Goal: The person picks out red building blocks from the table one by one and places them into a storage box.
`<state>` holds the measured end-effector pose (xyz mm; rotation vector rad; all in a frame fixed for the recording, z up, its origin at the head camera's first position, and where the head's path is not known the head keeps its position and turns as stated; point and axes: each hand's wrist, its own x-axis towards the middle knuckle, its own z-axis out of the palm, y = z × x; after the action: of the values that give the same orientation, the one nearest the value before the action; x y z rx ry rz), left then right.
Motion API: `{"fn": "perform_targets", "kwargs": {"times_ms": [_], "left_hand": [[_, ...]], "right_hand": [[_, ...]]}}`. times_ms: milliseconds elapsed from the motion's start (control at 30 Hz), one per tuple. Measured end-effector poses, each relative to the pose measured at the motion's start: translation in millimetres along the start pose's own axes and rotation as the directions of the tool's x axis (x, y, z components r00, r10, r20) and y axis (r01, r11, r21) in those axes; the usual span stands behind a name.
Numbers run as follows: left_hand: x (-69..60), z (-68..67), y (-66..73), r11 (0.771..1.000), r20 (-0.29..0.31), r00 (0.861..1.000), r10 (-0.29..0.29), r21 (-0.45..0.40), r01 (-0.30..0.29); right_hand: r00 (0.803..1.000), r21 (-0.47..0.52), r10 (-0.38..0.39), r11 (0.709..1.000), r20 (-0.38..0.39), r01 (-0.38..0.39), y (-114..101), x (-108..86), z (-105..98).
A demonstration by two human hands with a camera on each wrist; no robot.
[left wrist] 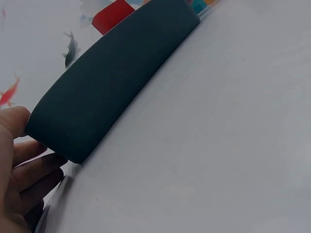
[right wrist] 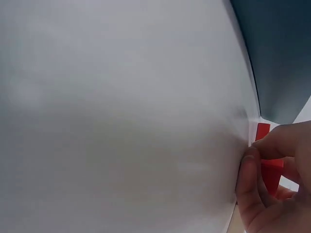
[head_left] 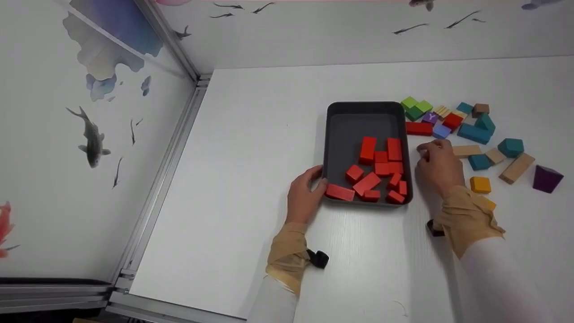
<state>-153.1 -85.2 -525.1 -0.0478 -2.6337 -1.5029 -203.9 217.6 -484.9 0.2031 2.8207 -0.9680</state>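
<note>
A dark grey tray (head_left: 354, 128) stands on the white table, with several red blocks (head_left: 367, 150) inside, mostly towards its front and right. My left hand (head_left: 306, 197) touches the tray's left side near the front corner. In the left wrist view its thumb meets the upper edge and the slightly bent fingers lie along the outer wall. My right hand (head_left: 441, 166) is just right of the tray, fingers bent downward, close to a long red block (head_left: 419, 128). In the right wrist view red shows between the fingers; whether it is held or lies beyond them cannot be told.
Right of the tray lie several loose blocks: green ones (head_left: 415, 107), a purple lettered cube (head_left: 430, 117), a red cube (head_left: 453, 121), teal ones (head_left: 475, 133), wooden pieces (head_left: 516, 168), a yellow cube (head_left: 480, 184) and a dark purple block (head_left: 547, 178). Printed panels border the table.
</note>
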Motion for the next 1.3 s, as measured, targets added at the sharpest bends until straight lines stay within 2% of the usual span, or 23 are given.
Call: {"fn": "perform_targets", "kwargs": {"times_ms": [200,300,467,600,700,867,1000,1100,1300], "left_hand": [[0.1,0.0,2.3,1.000,0.002,1.000,-0.011,0.008,0.011],[-0.8,-0.6,2.7,1.000,0.005,1.000,-0.011,0.003,0.011],[6.5,-3.7,4.9,1.000,-0.004,1.000,-0.008,0.013,0.008],[7.7,2.0,4.7,1.000,0.002,1.000,0.003,0.003,-0.003],[5.2,5.0,2.7,1.000,0.012,1.000,-0.014,-0.001,0.014],[2.1,0.6,0.0,0.998,-0.044,0.997,-0.061,0.010,0.061],[4.7,0.6,-0.2,0.997,-0.098,0.994,-0.057,0.036,0.061],[6.0,4.6,0.3,0.996,-0.126,0.991,-0.048,0.064,0.056],[8.0,12.9,2.8,0.993,-0.148,0.989,-0.029,0.108,0.045]], "right_hand": [[0.998,0.082,0.060,0.995,-0.008,-0.059,5,-1.8,1],[0.998,0.102,0.056,0.993,-0.011,-0.055,7,-3.6,1],[0.999,0.146,0.045,0.988,-0.023,-0.041,10,2.1,1],[0.998,0.160,0.055,0.986,-0.023,-0.050,17,0.0,-2],[0.998,0.175,0.064,0.983,-0.001,-0.063,21,-2.3,-3],[0.997,0.226,0.048,0.972,0.054,-0.059,16,2.5,-2],[0.997,0.277,0.043,0.959,0.062,-0.059,12,9.0,-3],[0.996,0.317,0.072,0.945,0.047,-0.083,12,11.3,-2],[0.988,0.324,0.138,0.940,-0.076,-0.107,10,12.4,-5]]}}
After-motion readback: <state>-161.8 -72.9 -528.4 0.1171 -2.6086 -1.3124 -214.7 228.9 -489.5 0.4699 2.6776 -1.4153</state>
